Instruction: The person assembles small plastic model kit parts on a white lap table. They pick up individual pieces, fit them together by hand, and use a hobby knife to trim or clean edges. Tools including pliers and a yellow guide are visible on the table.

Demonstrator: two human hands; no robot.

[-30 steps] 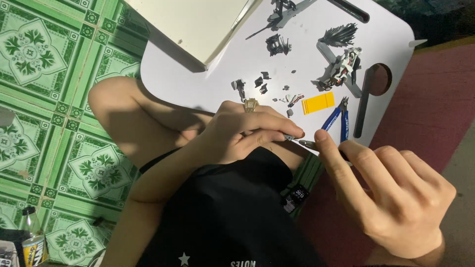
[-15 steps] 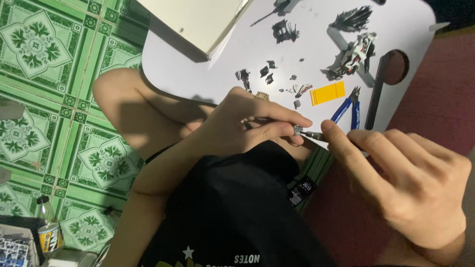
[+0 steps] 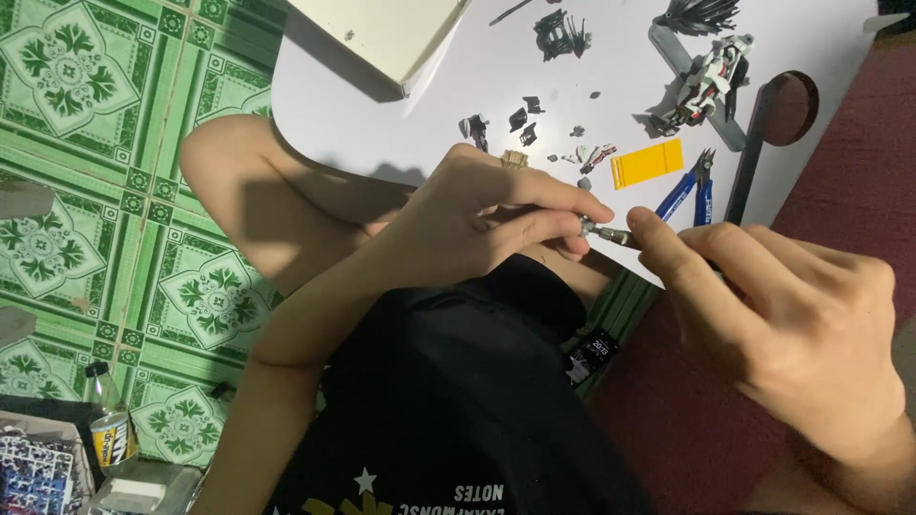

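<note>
Hands: my left hand (image 3: pixel 477 224) and right hand (image 3: pixel 792 315) meet over the table's near edge, fingertips pinched on one small grey model part (image 3: pixel 603 232).
Left hand: curled tight, thumb and forefinger closed on the part's left end.
Right hand: forefinger and thumb press its right end; I cannot tell how firmly.
Part: held in the air just off the white table (image 3: pixel 382 124), near the blue nippers (image 3: pixel 689 191) and the yellow strip (image 3: pixel 647 163).
Change: since half a second ago the thin dark rod across my left fingers is gone from sight, and both hands sit slightly lower.
</note>
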